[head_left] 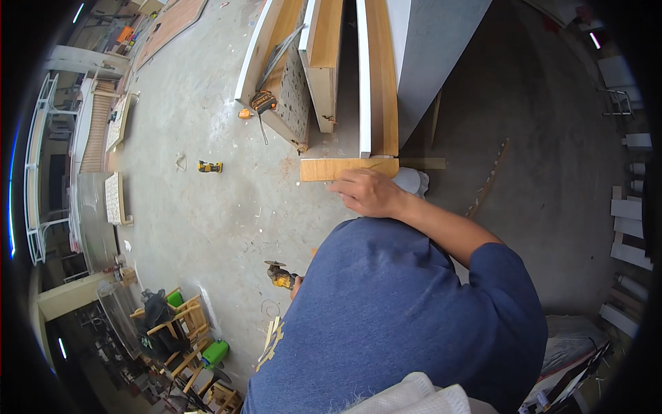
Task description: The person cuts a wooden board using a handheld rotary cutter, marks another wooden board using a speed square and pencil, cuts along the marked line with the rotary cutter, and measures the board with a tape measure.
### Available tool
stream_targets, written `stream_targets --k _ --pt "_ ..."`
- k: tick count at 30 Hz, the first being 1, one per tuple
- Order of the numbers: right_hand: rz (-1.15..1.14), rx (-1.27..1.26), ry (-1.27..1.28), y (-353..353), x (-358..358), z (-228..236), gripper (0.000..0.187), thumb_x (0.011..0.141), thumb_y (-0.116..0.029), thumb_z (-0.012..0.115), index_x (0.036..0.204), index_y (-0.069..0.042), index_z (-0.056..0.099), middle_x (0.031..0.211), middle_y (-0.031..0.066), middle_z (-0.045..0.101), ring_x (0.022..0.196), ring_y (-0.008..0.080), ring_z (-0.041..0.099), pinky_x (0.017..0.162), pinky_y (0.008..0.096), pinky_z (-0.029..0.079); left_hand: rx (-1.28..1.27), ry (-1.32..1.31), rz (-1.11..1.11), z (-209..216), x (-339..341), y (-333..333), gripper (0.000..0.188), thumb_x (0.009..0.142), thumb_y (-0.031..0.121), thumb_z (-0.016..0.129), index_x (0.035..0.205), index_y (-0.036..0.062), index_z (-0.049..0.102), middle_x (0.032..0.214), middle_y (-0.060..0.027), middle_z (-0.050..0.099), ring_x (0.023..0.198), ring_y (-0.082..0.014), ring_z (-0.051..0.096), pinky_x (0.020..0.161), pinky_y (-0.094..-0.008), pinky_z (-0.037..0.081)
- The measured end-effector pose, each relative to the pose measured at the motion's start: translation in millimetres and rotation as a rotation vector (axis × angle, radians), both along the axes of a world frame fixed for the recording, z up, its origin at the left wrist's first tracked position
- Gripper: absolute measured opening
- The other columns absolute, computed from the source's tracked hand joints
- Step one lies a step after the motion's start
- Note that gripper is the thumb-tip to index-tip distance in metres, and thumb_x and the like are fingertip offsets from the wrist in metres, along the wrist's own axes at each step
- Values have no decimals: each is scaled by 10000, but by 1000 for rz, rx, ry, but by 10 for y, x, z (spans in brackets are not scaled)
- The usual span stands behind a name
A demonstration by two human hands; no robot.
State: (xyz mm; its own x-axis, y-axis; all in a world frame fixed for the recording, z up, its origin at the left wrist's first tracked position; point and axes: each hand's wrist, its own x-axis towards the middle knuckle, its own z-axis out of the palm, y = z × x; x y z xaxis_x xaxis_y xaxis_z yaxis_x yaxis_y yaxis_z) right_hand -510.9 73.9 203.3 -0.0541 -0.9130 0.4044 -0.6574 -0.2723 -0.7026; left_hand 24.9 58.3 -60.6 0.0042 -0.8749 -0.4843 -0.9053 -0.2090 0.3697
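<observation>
At the lower left of the head view, a yellow and black angle grinder (283,278) with a thin round disc sticks out past my body. My left hand (296,288) is closed around its body, mostly hidden by my blue shirt. My right hand (370,191) is at the near edge of a short wood-faced board (331,170), its fingers curled in. Whatever those fingers hold, if anything, is hidden. The board lies crosswise at the near end of a long white-edged wooden panel (379,90).
More long panels (323,48) stand left of it, with a tape measure (263,101) on one. A yellow cordless tool (210,167) lies on the concrete floor (234,200). A tall grey panel (434,55) stands right. Wooden stools (186,324) are piled at lower left.
</observation>
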Motion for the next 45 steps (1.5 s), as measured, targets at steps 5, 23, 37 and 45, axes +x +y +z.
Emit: stream_targets --k 5,23,37,45 --pt "-210 201 -240 609 -357 -81 160 942 -195 743 987 -41 743 866 170 779 834 367 772 755 470 600 -39 -72 -24 47 -68 125 246 965 357 699 1076 141 743 983 -123 768 926 -250 705 857 -383 546" --pt "-222 711 -1124 638 -837 -718 317 1064 -213 734 1152 72 627 987 166 766 874 185 767 795 314 641 169 -18 599 492 -928 357 408 818 372 803 952 -10 758 913 -158 768 834 -306 735 776 -446 565" --pt "-171 753 -1175 550 -939 -756 462 1060 -394 723 1156 54 666 1000 142 779 854 179 784 753 294 628 5 246 652 1027 -1341 883 281 805 183 787 949 -28 669 742 -136 708 567 -260 703 551 -416 587" --pt "-126 821 -1130 584 -999 -858 474 1080 -421 694 1242 23 660 1049 137 774 921 187 768 842 327 620 27 281 899 1612 -1870 652 221 834 116 762 947 8 606 687 -101 645 515 -243 653 480 -405 564"
